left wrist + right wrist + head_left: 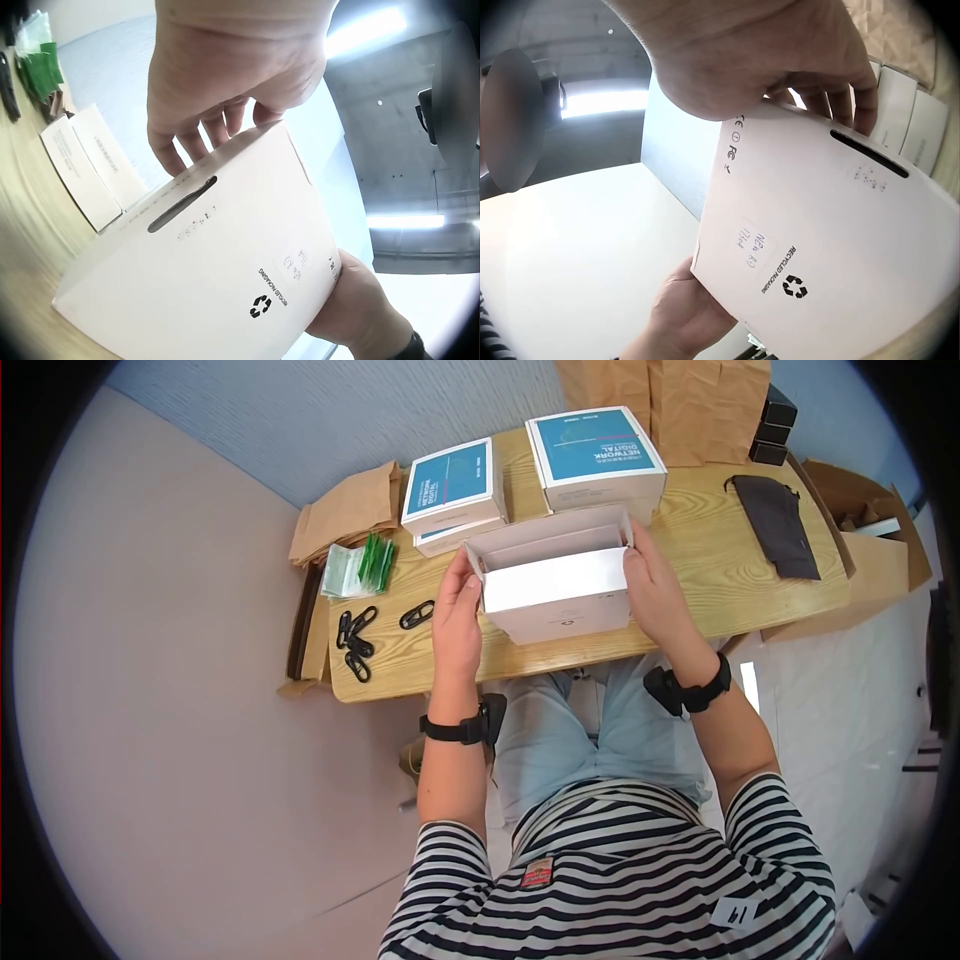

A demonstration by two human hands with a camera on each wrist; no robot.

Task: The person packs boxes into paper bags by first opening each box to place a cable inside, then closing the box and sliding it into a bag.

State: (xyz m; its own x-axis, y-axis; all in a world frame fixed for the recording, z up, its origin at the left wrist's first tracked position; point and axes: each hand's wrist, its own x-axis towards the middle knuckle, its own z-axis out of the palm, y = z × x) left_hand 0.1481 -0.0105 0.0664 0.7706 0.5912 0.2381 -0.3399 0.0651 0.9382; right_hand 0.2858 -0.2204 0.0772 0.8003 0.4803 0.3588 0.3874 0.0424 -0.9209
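Note:
A white cardboard box point(565, 622) stands on its edge over the front of the table, its top side open and the inner walls showing. My left hand point(458, 622) grips its left end, fingers at the far side and thumb towards me. At the right end, my right hand point(657, 595) holds the box in the same way. In the left wrist view the box's face point(225, 262) has a dark slot and a recycling mark, with the left fingers curled over its upper edge. The right wrist view shows a small handwritten label point(751, 244) on the box.
Blue-topped white boxes point(450, 480) and another large one point(596, 448) stand behind. Several black cable loops point(357, 635), green packets point(375, 563) and brown paper bags point(350, 510) lie left. A dark pouch point(775, 525) lies right, beside an open carton point(880, 575) off the table.

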